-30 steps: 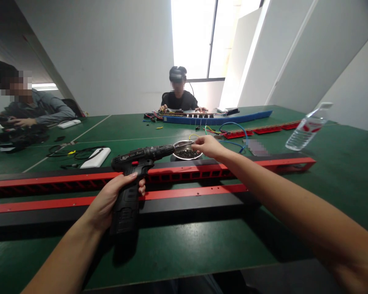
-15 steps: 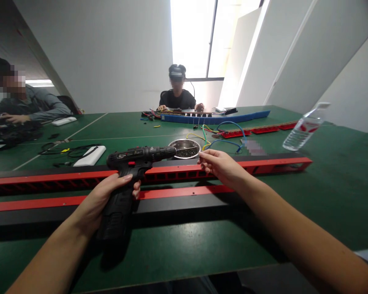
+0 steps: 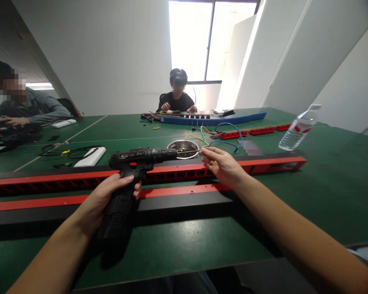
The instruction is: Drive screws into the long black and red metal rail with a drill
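My left hand [image 3: 110,192] is wrapped round the grip of a black power drill [image 3: 135,159], whose long thin bit [image 3: 188,152] points right. At the bit's tip, the thumb and fingers of my right hand [image 3: 221,163] are pinched together; whatever they hold is too small to make out. Just behind the bit stands a round metal bowl [image 3: 184,143] with small dark pieces in it. Beneath my hands lie two long red and black rails, the rear one [image 3: 171,169] slotted and the front one [image 3: 180,204] with a smooth red strip.
A tilted water bottle [image 3: 299,128], red strips [image 3: 257,131] and coloured wires [image 3: 223,143] lie at the right. At the left are a white box [image 3: 90,157] and black cables. Across the green table, a person sits behind a blue rail [image 3: 214,120]; another sits far left.
The view has shifted slightly. My right hand remains pinched at the bit's tip, and my left hand still holds the drill. The person opposite has moved both hands.
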### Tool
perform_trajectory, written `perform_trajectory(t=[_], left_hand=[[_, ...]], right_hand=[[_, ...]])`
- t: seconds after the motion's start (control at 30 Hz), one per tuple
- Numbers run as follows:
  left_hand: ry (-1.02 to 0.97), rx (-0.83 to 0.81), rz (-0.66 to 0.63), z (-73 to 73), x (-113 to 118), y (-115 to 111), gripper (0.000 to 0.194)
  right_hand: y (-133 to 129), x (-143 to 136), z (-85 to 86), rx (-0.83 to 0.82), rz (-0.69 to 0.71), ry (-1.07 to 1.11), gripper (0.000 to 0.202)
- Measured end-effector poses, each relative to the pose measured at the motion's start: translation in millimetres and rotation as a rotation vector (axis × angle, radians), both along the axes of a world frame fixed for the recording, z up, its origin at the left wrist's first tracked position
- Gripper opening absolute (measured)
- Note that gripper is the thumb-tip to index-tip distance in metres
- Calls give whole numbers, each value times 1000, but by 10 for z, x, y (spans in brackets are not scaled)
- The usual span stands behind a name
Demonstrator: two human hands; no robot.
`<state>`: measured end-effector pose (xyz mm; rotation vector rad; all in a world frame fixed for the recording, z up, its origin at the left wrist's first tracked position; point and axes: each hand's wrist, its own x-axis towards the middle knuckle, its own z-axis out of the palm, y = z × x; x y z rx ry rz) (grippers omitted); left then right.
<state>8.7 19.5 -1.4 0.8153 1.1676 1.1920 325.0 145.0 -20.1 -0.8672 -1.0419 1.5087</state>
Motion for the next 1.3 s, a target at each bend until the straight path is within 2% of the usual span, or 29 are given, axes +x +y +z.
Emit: perform_trajectory(t=[0.47, 0.83, 1.1, 1.3], left_hand=[[-24, -30, 46, 86, 88, -47, 16], [-23, -35, 1, 80, 48, -51, 17], [-30, -12, 10, 83, 71, -55, 15], [-19, -23, 21, 62, 42, -59, 15]], right_hand=[[-22, -17, 1, 11, 68, 22, 31], [-49, -15, 30, -53, 118, 31, 28], [-23, -16, -22, -19, 107, 33, 30], [-46, -32, 12, -39, 79, 34, 31]])
